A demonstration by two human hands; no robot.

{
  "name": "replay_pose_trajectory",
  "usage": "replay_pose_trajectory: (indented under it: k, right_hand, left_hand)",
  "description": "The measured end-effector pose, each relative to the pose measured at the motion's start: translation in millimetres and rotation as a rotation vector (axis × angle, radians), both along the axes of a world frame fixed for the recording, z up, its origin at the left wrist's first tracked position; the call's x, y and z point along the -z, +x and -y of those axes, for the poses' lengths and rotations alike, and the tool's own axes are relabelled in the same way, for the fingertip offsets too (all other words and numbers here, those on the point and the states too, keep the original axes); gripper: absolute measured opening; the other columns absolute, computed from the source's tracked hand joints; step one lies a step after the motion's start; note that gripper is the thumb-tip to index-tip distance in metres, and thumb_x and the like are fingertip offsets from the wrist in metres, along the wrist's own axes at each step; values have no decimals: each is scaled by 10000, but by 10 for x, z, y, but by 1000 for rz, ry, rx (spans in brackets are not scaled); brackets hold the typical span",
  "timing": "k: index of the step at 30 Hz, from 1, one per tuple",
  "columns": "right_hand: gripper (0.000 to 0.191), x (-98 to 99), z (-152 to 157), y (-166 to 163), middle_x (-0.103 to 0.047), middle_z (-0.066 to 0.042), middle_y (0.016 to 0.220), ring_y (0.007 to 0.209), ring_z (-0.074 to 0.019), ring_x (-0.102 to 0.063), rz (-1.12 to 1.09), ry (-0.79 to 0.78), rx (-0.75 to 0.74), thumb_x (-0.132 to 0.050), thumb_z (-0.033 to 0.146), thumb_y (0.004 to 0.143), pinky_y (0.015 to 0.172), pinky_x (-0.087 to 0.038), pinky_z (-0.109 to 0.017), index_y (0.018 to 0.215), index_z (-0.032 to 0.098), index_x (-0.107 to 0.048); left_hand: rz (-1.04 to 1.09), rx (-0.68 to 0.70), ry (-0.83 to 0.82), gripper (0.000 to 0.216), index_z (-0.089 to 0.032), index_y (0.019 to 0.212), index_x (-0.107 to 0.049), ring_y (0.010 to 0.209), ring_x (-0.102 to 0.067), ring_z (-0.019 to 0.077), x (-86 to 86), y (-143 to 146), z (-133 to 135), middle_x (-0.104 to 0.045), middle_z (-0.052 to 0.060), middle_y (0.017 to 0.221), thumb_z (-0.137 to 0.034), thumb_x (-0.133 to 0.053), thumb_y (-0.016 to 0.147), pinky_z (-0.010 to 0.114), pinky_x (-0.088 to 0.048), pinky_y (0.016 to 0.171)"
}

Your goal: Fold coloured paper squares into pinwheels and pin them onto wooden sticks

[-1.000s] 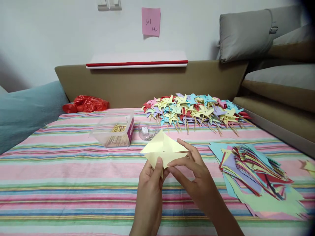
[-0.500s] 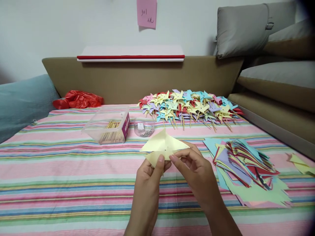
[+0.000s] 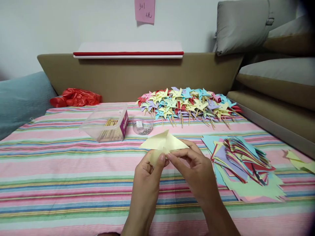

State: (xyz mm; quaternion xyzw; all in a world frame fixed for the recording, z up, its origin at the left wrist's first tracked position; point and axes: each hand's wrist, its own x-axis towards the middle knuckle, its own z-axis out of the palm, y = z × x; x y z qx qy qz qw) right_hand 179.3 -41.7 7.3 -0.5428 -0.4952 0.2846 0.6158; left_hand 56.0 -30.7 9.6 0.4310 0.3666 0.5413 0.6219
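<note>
A pale yellow paper piece (image 3: pixel 163 143), partly folded into points, is held above the striped cloth in front of me. My left hand (image 3: pixel 147 182) pinches its lower left part between thumb and fingers. My right hand (image 3: pixel 195 172) pinches it from the right, the fingertips meeting the left thumb at the paper's middle. To the right lies a stack of cut coloured papers (image 3: pixel 242 160). Beyond it, a heap of finished paper pinwheels on sticks (image 3: pixel 187 104) is spread out.
A clear plastic box of wooden sticks (image 3: pixel 105 123) and a small clear tub of pins (image 3: pixel 142 126) stand behind the hands. A red plastic bag (image 3: pixel 76 97) lies at the back left, grey cushions (image 3: pixel 242 28) at the right, and a loose yellow scrap (image 3: pixel 299 162) near the right edge.
Both hands have drawn closer together on the yellow paper, bending its lower flaps inward so it looks smaller. The view has tilted down slightly.
</note>
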Motion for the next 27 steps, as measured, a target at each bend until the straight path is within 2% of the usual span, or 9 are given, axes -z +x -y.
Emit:
replay_pose_trajectory:
  k: [6, 13, 16, 19, 20, 22, 24, 27]
  right_hand:
    - [96, -9, 7, -12, -692, -66, 1016, 1072, -281, -649, -16, 13, -14, -774, 338, 789, 958, -528, -459, 746, 253, -779]
    - [137, -33, 10, -54, -667, -72, 992, 1012, -263, -654, -41, 21, -35, -777, 349, 793, 888, -550, -418, 732, 230, -748]
    - [250, -52, 11, -56, -660, -86, 1124, 1073, -256, -644, -200, 63, 14, -779, 394, 792, 846, -556, -361, 717, 212, -625]
    - [310, -75, 18, 2, -674, -75, 1179, 1014, -227, -671, -415, 33, 87, -758, 472, 809, 797, -557, -333, 889, 235, -576]
    - [345, -82, 24, 31, -693, -75, 1152, 962, -222, -684, -455, -19, 53, -754, 497, 808, 781, -556, -334, 979, 241, -598]
    - [439, -90, 39, 89, -734, -84, 1072, 901, -232, -696, -496, -158, -119, -752, 527, 801, 772, -551, -347, 1106, 228, -654]
    - [462, -88, 55, 128, -761, -92, 1016, 908, -251, -703, -515, -266, -311, -769, 515, 789, 787, -545, -356, 1125, 203, -710]
    - [413, -66, 73, 149, -777, -75, 1020, 902, -236, -703, -502, -312, -397, -818, 466, 752, 783, -537, -330, 1071, 208, -764]
  left_hand:
    - [-15, -64, -34, 342, -153, 1071, -735, 1011, -700, 256, -51, 37, 19, -777, 90, 1018, -404, -741, 839, 374, -535, 937]
    - [-57, -92, -2, 279, -166, 1053, -725, 979, -689, 227, -60, 29, 35, -770, 70, 1001, -384, -697, 882, 316, -530, 882]
    - [-108, -134, 31, 245, -195, 1056, -718, 918, -677, 184, -62, -12, 32, -761, 36, 955, -375, -691, 892, 258, -523, 820]
    - [-148, -106, 65, 248, -220, 1102, -695, 879, -660, 154, -80, -78, 15, -744, 16, 947, -357, -689, 896, 227, -513, 801]
    - [-158, -71, 70, 257, -222, 1118, -683, 875, -655, 154, -90, -101, 10, -737, 16, 946, -355, -686, 898, 229, -512, 801]
    - [-180, 22, 69, 285, -219, 1151, -654, 849, -648, 163, -113, -142, 2, -718, 17, 893, -360, -675, 904, 244, -510, 783]
    - [-207, 111, 56, 351, -218, 1220, -613, 794, -639, 174, -130, -176, 3, -687, 10, 799, -371, -665, 908, 258, -501, 740]
    - [-258, 191, 37, 478, -228, 1355, -526, 695, -613, 174, -138, -214, 12, -644, -11, 702, -384, -644, 919, 266, -468, 672]
